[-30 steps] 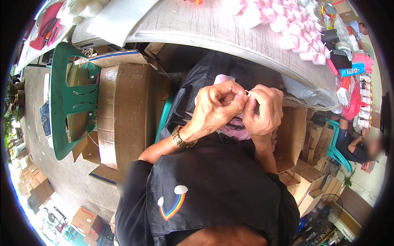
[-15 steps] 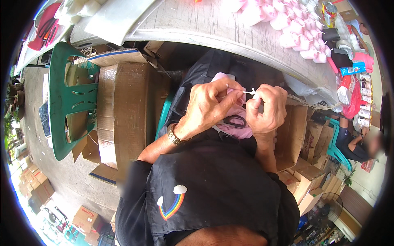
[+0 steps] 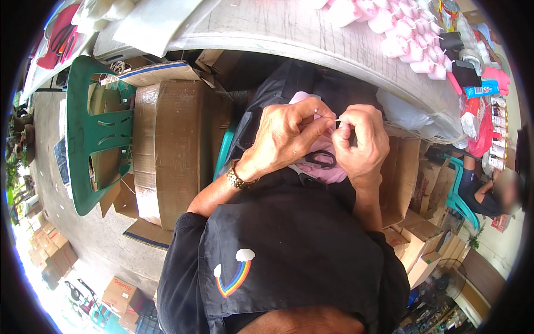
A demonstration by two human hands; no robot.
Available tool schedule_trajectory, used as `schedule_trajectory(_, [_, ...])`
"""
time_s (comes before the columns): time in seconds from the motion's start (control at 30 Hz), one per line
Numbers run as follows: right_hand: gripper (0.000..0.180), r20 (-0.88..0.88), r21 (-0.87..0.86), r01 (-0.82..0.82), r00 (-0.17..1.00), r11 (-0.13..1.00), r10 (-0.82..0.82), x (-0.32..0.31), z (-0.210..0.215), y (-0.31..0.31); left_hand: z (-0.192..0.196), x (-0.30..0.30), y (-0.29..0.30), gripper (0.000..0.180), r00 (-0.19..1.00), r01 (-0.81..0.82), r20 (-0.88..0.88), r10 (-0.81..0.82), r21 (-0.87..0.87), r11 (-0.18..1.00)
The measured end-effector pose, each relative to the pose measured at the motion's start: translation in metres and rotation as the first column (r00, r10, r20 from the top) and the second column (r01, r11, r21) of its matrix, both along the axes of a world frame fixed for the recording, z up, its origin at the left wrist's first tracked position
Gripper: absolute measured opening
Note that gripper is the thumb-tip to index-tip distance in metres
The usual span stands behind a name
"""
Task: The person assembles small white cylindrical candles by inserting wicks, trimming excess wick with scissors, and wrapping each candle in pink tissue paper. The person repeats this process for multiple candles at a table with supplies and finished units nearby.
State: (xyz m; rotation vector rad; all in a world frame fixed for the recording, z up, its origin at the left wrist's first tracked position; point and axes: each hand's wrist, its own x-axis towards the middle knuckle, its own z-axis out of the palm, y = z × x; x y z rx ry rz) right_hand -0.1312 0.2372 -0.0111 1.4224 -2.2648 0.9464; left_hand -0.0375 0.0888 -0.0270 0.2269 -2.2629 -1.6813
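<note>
Over my lap, my left hand [image 3: 286, 132] pinches a thin white string [image 3: 337, 120] between thumb and forefinger. My right hand [image 3: 364, 142] grips the string's other part, its fingers curled and thumb pressed in. The fingertips of both hands nearly meet, so only a short bit of string shows between them. A small pale tip sticks up by the left forefinger. Just below the hands lies a pair of scissors [image 3: 321, 160] with black handles, resting on pink cloth [image 3: 334, 175] on my lap.
Ahead runs a white table [image 3: 267, 30] holding several pink pieces with pale tips [image 3: 411, 50]. A cardboard box [image 3: 181, 150] and green chair [image 3: 100, 131] stand to the left. An open carton [image 3: 400, 178] is at the right; farther off, a person [image 3: 484, 192] sits.
My hands have drawn closer together. The white string, with a knot-like end showing earlier at the right fingers, is now mostly covered by the fingertips.
</note>
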Motion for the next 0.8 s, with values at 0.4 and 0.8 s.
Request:
schedule_trajectory(0.4, [0.016,0.209,0.029,-0.084,0.975,0.996,0.076,-0.006,0.003,0.011,-0.001,-0.01,-0.032,0.009,0.996,0.066,-0.05,-0.071,-0.095,0.993])
schedule_trajectory(0.8, [0.011,-0.396,-0.081,-0.075,0.917,0.994,0.037,-0.013,0.07,-0.014,-0.04,-0.026,-0.028,0.038,0.969,0.2,-0.066,-0.24,-0.365,0.909])
